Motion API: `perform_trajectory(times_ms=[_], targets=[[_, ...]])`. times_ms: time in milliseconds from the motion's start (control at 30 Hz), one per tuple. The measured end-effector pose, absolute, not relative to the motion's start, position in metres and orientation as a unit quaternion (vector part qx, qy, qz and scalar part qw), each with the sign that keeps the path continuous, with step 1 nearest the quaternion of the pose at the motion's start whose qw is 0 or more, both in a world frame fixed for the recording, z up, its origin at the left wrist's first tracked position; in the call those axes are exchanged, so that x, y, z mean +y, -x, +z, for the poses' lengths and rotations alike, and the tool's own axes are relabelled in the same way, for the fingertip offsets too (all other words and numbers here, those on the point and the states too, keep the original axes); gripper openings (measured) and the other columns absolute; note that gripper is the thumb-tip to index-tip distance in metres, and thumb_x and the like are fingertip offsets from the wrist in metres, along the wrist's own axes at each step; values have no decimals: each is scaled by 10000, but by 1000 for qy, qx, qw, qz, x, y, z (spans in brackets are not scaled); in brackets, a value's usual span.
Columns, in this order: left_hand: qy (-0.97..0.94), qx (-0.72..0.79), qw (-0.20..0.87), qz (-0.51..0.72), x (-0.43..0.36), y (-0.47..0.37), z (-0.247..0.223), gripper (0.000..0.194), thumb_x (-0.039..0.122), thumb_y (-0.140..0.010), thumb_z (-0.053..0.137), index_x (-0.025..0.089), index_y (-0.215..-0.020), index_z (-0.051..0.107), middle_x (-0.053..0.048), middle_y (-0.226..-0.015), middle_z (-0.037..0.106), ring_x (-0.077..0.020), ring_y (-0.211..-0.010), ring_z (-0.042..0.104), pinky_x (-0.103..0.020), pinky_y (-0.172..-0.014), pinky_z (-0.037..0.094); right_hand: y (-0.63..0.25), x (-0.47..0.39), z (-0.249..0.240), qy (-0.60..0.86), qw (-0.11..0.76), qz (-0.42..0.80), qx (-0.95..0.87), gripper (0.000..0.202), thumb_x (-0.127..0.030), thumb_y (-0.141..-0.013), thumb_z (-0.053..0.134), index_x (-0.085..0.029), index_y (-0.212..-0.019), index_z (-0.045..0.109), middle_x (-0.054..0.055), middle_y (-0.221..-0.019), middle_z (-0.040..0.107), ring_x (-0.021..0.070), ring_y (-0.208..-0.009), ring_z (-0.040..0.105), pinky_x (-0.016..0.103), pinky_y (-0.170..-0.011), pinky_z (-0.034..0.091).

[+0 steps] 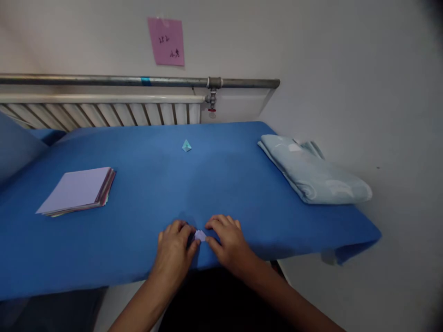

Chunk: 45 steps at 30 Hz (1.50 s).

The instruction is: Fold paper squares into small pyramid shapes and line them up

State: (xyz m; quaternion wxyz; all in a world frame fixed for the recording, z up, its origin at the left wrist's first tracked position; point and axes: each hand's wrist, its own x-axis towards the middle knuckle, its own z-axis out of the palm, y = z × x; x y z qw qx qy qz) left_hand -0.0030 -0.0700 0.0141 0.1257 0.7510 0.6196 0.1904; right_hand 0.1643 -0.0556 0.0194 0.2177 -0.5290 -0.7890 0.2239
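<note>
A small folded piece of pale purple paper (200, 235) lies low over the front part of the blue-covered bed, between my two hands. My left hand (173, 246) has its left side between thumb and forefinger. At the paper's right corner is the thumb of my right hand (230, 242), with the forefinger bent a little above it and a gap between the two. The paper's upper edge shows small points; its underside is hidden. Farther back sits a small teal folded-paper shape (187, 146), apart from both hands.
A stack of coloured paper sheets (78, 188), purple on top, rests at the left. On the right lies a folded light-blue blanket (311, 170). Behind the blue sheet (145, 184) are a radiator (104, 110), a metal pipe (104, 80) and a pink note (166, 41) on the wall.
</note>
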Motion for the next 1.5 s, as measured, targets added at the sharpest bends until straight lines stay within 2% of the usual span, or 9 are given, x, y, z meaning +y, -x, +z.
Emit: perform_trajectory(times_ms=[167,333,633,800,967,1100,1167,1267,1500], targets=[[-743,594,205,231,-72,5,11,74,160,-777,577,204,-821,615,-31,-860,651,-220,-842,598,-372,-772,449,-168,-58,14,495,245,242,-798,163,-134,-794,626,-208,-938,630,31,-995,635,203,-938,534,340,-798,309],[-738,541,282,290,-86,5,19,70,212,-835,534,222,-802,595,15,-764,651,-158,-746,599,-276,-691,456,-174,-69,17,437,277,295,-803,178,-146,-819,600,-205,-986,599,19,-938,653,179,-890,551,325,-803,345],[-754,493,300,314,-117,2,50,109,248,-858,537,231,-860,644,2,-830,683,-156,-787,617,-280,-721,465,-186,-105,51,420,327,357,-768,142,-119,-804,573,-197,-914,620,15,-846,619,148,-788,559,269,-715,427],[-717,499,370,317,-125,-6,61,94,266,-816,596,236,-899,628,18,-805,678,-152,-768,626,-278,-721,472,-193,-121,65,449,342,406,-719,48,-158,-787,594,-194,-759,610,-21,-720,585,118,-661,524,225,-598,400],[-653,530,435,321,-124,-14,58,105,290,-775,632,217,-844,600,22,-763,649,-146,-753,604,-275,-715,465,-195,-123,60,463,358,406,-702,106,-195,-808,581,-186,-704,602,-31,-659,562,109,-617,501,220,-573,374],[-593,487,557,318,-123,-12,53,183,321,-781,613,200,-913,577,20,-753,605,-130,-704,575,-249,-618,455,-194,-121,50,455,338,413,-713,57,-167,-803,574,-191,-794,624,-27,-700,593,109,-634,517,215,-580,385],[-571,462,604,309,-125,-10,54,217,355,-799,587,195,-945,568,28,-715,576,-122,-652,559,-233,-553,442,-195,-121,47,444,331,407,-726,111,-154,-815,556,-200,-888,627,-17,-753,612,115,-673,541,221,-612,408],[-555,471,615,304,-128,-7,57,214,380,-808,571,190,-906,572,40,-662,555,-108,-597,539,-229,-539,438,-195,-120,46,426,318,384,-755,162,-134,-821,543,-213,-938,622,-7,-800,621,125,-721,561,235,-654,425],[-554,496,592,312,-125,-7,54,189,378,-799,580,193,-838,579,35,-667,589,-111,-606,545,-238,-582,448,-191,-117,48,403,300,360,-786,187,-82,-788,533,-215,-880,625,-12,-784,605,126,-717,543,243,-664,413]])
